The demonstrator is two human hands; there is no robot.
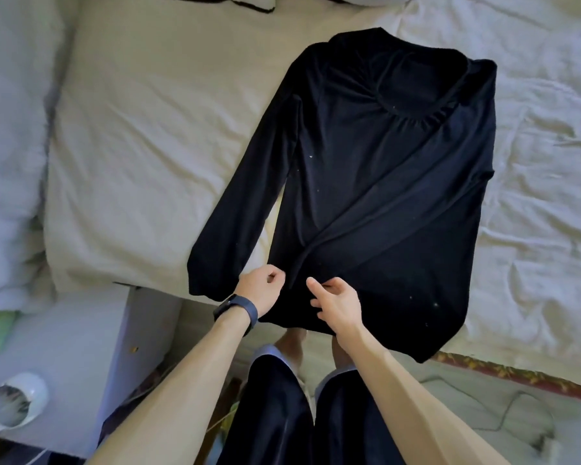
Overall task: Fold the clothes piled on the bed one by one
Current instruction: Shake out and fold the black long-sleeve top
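Note:
A black long-sleeved top [376, 169] lies spread on the bed, collar at the far end, hem hanging over the near edge. Its right sleeve is folded diagonally across the body; its left sleeve [242, 196] lies straight along the left side. My left hand [260, 288], with a dark watch on the wrist, has curled fingers at the hem's left corner beside the sleeve cuff. My right hand [336, 302] rests on the hem with its fingers curled into the fabric and the forefinger raised.
The cream sheet [141, 146] covers the bed on the left and a crumpled white duvet [534, 162] on the right. A white bedside cabinet [67, 347] with a white kettle [17, 401] stands at lower left. My legs in dark shorts are below.

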